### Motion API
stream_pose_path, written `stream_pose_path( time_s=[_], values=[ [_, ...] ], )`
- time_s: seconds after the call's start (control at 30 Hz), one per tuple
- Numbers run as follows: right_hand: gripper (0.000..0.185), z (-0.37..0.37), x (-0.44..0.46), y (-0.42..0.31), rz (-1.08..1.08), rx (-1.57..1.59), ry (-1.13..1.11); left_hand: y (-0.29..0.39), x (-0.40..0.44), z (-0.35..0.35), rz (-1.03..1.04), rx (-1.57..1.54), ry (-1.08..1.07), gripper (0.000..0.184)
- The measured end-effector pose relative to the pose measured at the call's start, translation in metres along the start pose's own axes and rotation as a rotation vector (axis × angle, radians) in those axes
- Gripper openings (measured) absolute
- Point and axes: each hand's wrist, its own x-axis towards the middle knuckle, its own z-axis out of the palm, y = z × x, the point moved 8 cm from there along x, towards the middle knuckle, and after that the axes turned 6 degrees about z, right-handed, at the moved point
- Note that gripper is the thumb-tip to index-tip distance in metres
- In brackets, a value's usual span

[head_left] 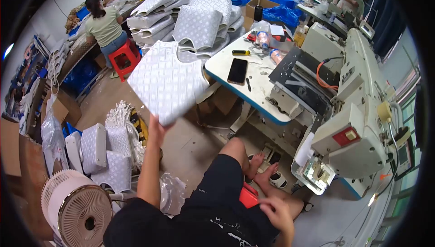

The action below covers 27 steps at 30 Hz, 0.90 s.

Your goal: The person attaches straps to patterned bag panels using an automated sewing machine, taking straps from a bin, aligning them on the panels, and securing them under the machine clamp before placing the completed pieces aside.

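Observation:
My left hand (158,130) grips the lower edge of a white quilted-pattern bag piece (165,79), raised out in front and to the left. The piece is flat and boxy, with a curved cut-out on its upper right side. Behind it rises a stack of similar bag pieces (199,25). Over my lap, near my right thigh, is my right hand (277,214); its fingers are loosely bent and apart, with nothing visible in them. A red stool (248,196) shows just beside that hand, under my leg.
On the right stands a sewing machine (344,138) with a worktable (226,61) holding a phone (238,71) and a screwdriver (244,52). A fan (84,213) and more bag pieces (113,158) are at lower left. Another person (105,32) sits at the back left.

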Motion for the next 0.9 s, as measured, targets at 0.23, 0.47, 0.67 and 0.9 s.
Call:
stream_pose_path(
  time_s=[0.23, 0.47, 0.67, 0.9],
  values=[
    [0.039, 0.003, 0.101, -0.128, -0.264, 0.242, 0.343, -0.096, -0.219, 0.043, -0.328, -0.183, -0.155, 0.073],
    [0.031, -0.037, 0.042, -0.102, -0.255, 0.012, 0.286, 0.093, -0.255, 0.232, -0.163, 0.698, -1.239, 0.045],
    [0.035, -0.057, -0.029, -0.106, -0.177, -0.211, 0.225, 0.110, -0.260, 0.330, 0.814, 0.983, -1.278, 0.039],
    [0.029, -0.049, -0.079, -0.055, 0.021, -0.134, 0.080, 0.073, -0.343, 0.345, 0.864, 0.782, -1.737, 0.032]
  ],
)
